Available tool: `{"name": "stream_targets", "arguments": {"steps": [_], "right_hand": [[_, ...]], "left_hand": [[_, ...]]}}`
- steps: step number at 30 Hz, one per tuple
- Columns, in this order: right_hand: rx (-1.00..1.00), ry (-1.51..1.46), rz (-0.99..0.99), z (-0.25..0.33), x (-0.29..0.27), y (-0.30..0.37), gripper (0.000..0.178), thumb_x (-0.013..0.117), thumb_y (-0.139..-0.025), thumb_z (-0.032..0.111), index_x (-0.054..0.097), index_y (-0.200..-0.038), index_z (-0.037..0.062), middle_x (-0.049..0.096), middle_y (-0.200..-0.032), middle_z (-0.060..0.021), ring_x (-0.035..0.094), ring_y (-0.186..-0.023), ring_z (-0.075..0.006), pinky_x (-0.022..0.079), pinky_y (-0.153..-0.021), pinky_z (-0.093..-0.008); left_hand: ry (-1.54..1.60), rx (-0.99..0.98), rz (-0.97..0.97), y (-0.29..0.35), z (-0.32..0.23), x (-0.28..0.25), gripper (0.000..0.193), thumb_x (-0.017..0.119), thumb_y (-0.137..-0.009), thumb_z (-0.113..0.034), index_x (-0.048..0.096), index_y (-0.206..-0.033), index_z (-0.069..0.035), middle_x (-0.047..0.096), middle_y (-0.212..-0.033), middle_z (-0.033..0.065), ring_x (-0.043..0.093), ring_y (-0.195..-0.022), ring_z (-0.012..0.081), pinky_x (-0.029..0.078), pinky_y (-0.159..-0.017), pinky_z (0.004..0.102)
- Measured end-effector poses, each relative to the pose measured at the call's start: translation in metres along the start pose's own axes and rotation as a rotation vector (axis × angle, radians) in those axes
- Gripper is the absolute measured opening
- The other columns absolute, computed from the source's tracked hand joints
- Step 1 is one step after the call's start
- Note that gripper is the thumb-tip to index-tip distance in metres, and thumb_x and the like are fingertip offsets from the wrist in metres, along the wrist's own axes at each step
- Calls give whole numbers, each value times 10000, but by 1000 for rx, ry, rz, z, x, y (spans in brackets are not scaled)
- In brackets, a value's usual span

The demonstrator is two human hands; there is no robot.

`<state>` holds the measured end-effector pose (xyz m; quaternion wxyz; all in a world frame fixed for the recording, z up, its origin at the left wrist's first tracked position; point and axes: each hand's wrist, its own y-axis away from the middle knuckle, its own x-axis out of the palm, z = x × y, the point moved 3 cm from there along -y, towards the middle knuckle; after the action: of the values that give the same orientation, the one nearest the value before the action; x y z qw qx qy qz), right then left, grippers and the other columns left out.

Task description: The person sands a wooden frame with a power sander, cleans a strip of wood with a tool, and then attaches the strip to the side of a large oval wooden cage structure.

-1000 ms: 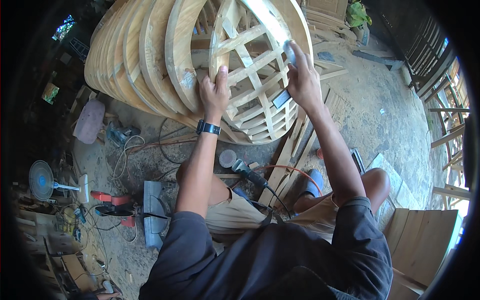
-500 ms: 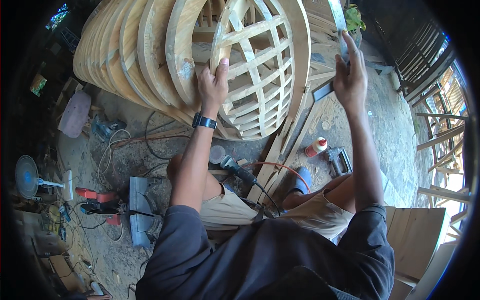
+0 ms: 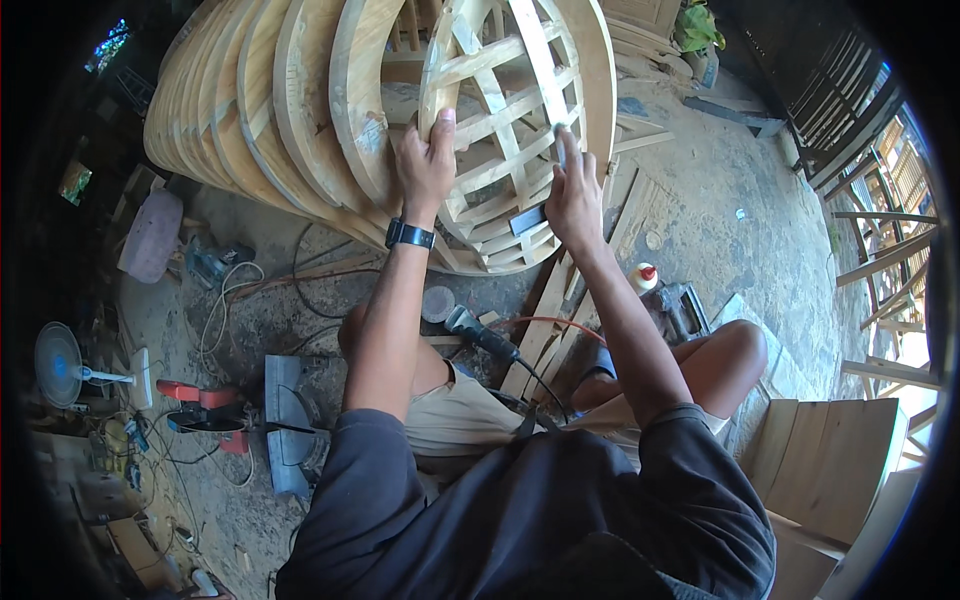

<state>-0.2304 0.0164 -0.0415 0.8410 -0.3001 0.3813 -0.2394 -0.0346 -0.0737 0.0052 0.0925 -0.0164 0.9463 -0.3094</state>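
Observation:
My left hand (image 3: pixel 425 165) is closed on the inner curved rim of a wooden lattice frame (image 3: pixel 506 147), thumb up along the wood. The lattice has crossing pale strips and sits inside a larger oval wooden ring. In my right hand (image 3: pixel 577 200) is a try square (image 3: pixel 540 65), its long metal blade lying over the lattice and pointing away from me. The square's shorter dark end (image 3: pixel 527 220) sticks out left of my fist. Whether the blade touches the strips I cannot tell.
Curved wooden ribs (image 3: pixel 300 110) stand in a row to the left. On the floor are an angle grinder (image 3: pixel 482 333), a white bottle with a red cap (image 3: pixel 642 278), a nail gun (image 3: pixel 682 312) and a red saw (image 3: pixel 205 395). A fan (image 3: pixel 58 364) stands far left.
My right hand has brought the try square left from beside the ring to over the lattice. My right knee has shifted outward. The left hand keeps its hold on the rim.

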Motion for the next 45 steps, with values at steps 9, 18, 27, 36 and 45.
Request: {"name": "stream_targets", "arguments": {"steps": [9, 18, 27, 36, 45], "right_hand": [[36, -66, 38, 4, 18, 39, 645, 481, -907, -43, 309, -1488, 180, 475, -1163, -273, 567, -988, -468, 501, -823, -506], [120, 54, 366, 2, -1, 40, 842, 549, -743, -121, 341, -1482, 224, 482, -1117, -229, 572, -969, -421, 506, -825, -486], [183, -54, 42, -26, -132, 16, 669, 535, -893, -44, 325, -1473, 217, 551, -1286, -230, 604, -1109, -430, 527, -908, -525], [391, -389, -252, -93, -198, -8, 488, 552, -937, 22, 441, -1408, 82, 560, -849, -21, 480, -697, -80, 411, -629, -240], [692, -715, -363, -128, -215, 14, 419, 512, -929, 43, 464, -1343, 2, 599, -777, -73, 537, -657, -111, 422, -600, -258]], "left_hand": [[-61, -16, 38, 2, 5, -2, 626, 353, -1039, -500, 638, -981, 54, 694, -731, 105, 647, -604, 150, 463, -531, 288], [39, 3, 22, -3, -1, 1, 585, 330, -1048, -475, 594, -1035, 47, 668, -802, 145, 676, -608, 217, 504, -532, 304], [-55, 96, 65, -29, -11, -14, 506, 486, -1005, -426, 598, -1131, 51, 678, -1008, 169, 642, -927, 240, 482, -808, 358], [-281, -21, 237, -138, -59, 9, 643, 627, -865, -593, 681, -840, 48, 676, -736, 108, 625, -722, 184, 495, -724, 339], [-16, -257, 335, -128, -64, 22, 604, 571, -941, -530, 700, -990, 58, 717, -900, 135, 677, -808, 174, 534, -778, 300]]}}
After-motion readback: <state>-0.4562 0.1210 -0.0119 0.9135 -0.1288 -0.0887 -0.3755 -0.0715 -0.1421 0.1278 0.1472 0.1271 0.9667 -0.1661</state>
